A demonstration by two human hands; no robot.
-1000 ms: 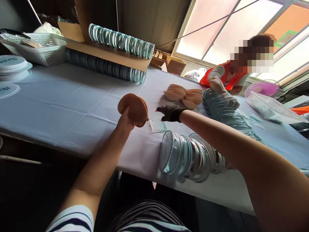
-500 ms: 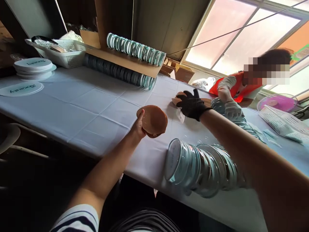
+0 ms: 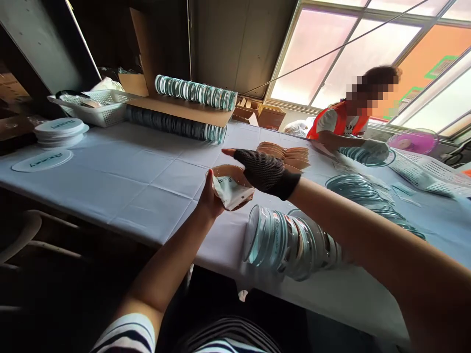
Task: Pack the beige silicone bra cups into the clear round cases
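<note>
My bare left hand is closed on a brown round shallow cup, its thumb over the near rim. Inside the cup rests a small white packet with dark print, partly covering it. My right hand, in a black fingerless glove, is just above and right of the packet, one finger stretched out to the left. Its other fingers are partly hidden. Behind the glove lie two rows of overlapping brown cups. Clear round cases stand on edge in a row below my right forearm.
More clear cases lie at right, near a co-worker in an orange vest. A cardboard sheet separates two rows of cases at the back. White printed discs and a white basket stand at left.
My right hand has moved left from the brown cups to the cup in my left hand. The white packet now lies in that cup. The co-worker's hand has moved right.
</note>
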